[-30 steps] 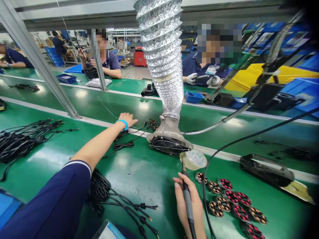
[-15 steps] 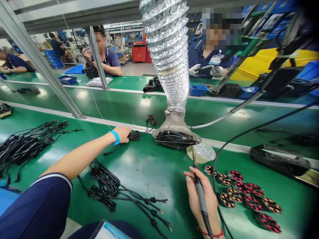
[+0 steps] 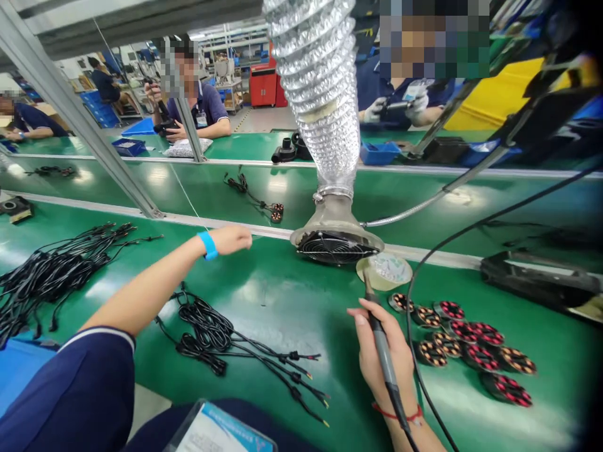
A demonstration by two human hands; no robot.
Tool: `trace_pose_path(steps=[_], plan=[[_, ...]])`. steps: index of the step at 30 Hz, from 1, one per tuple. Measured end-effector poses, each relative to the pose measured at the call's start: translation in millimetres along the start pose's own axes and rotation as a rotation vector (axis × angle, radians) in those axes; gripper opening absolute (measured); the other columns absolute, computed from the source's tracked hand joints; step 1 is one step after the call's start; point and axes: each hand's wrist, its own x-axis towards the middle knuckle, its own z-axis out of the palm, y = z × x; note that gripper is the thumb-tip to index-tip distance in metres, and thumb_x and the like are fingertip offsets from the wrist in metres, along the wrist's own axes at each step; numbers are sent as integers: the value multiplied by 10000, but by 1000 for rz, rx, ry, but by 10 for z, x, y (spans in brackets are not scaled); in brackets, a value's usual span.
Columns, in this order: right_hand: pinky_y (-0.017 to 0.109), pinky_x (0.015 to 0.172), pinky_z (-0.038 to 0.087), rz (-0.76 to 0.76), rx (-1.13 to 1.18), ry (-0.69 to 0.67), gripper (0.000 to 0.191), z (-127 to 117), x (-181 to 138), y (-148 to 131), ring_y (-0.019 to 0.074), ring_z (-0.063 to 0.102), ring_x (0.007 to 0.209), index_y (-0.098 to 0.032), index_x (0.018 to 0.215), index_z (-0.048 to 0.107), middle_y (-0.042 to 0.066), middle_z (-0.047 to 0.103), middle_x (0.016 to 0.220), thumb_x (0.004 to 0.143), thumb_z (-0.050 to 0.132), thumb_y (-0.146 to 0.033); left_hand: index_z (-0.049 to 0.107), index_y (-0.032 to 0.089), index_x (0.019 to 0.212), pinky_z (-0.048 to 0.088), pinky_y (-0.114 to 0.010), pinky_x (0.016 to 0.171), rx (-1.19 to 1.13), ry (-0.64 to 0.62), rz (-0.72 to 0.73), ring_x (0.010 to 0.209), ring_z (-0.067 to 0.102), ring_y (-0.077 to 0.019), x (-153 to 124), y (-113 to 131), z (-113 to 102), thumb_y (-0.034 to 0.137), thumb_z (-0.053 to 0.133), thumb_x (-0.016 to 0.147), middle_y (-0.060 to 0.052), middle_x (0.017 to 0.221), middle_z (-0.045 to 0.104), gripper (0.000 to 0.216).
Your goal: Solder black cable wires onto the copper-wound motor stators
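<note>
My right hand [image 3: 384, 355] grips a soldering iron [image 3: 380, 342], its tip pointing up toward a pale round dish [image 3: 385, 271] below the fume hood. My left hand [image 3: 230, 240], with a blue wristband, is raised near the far edge of the bench, fingers curled closed. A thin strand that looks like solder wire [image 3: 186, 193] hangs from above and runs to this hand. Beyond it, a black cable [image 3: 238, 182] joined to a small copper-wound stator [image 3: 277, 212] lies in the green channel. Several loose cables [image 3: 205, 326] lie nearer me.
A fume hood [image 3: 336, 245] on a silver duct hangs over the middle. Several stators [image 3: 480, 358] lie at the right beside a black hanging cord [image 3: 409, 314]. A big cable pile [image 3: 61, 270] is at the left. Co-workers sit across the channel.
My left hand has let go of the black cable, which now lies with its stator farther off in the channel. My right hand still holds the soldering iron in much the same place.
</note>
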Motion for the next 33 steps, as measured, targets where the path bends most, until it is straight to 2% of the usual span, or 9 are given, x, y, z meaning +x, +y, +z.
trace_pose_path(steps=[3,6,11,15,19,22,25,28,33], plan=[[399,800,569,-30,35,-25,273,20,-37,-81,225,714,857,-222,1098,633,59,740,867,926,535,-409,647,192,752,430,-230,685,-54,-263,139,691,591,-127,-147,241,580,226,501,894,8,746,682,207],[356,739,600,7,134,-123,287,58,-62,-134,184,725,759,-222,1171,598,56,745,942,946,522,-383,651,178,797,435,-246,725,-93,-366,215,748,617,-153,-220,502,871,233,431,942,-38,815,701,268],[380,833,598,-75,161,-179,302,131,-97,-162,183,716,840,-219,1190,583,76,715,1056,914,566,-341,673,162,894,436,-232,674,-209,-463,313,657,593,-136,-163,908,947,273,377,981,-28,720,668,328],[348,770,597,-155,169,-209,298,127,-116,-207,160,680,757,-224,1182,581,37,683,924,890,571,-280,673,143,859,408,-214,600,-341,-529,387,562,540,-110,-102,1138,1006,302,382,985,-1,604,602,354],[340,783,582,-174,136,-246,252,84,-135,-268,160,678,768,-235,1150,592,8,666,859,900,563,-258,641,139,843,405,-207,568,-420,-606,311,509,535,-94,-83,1216,1005,300,386,980,11,595,598,331],[326,775,574,-205,102,-267,253,59,-147,-274,153,673,753,-239,1154,592,2,665,850,903,568,-241,628,160,800,408,-221,551,-367,-682,211,425,491,-86,-116,1081,857,275,394,965,26,565,598,308],[317,768,562,-244,45,-241,266,28,-139,-244,153,667,750,-245,1150,608,2,668,836,887,583,-219,667,180,789,429,-233,650,-243,-605,161,564,571,-115,-248,731,612,270,427,938,9,623,646,297],[322,800,545,-233,-11,-196,292,-18,-113,-208,159,674,787,-241,1162,625,28,692,870,875,598,-193,699,203,919,445,-242,739,-154,-511,-10,792,636,-158,-525,268,386,313,543,863,-16,858,709,199],[324,847,529,-197,-64,-150,325,-51,-95,-176,157,682,818,-248,1195,631,48,714,888,877,614,-184,636,217,1159,446,-292,936,-10,-541,-194,1079,610,-231,-1088,-204,306,316,689,702,-66,1208,635,471]])
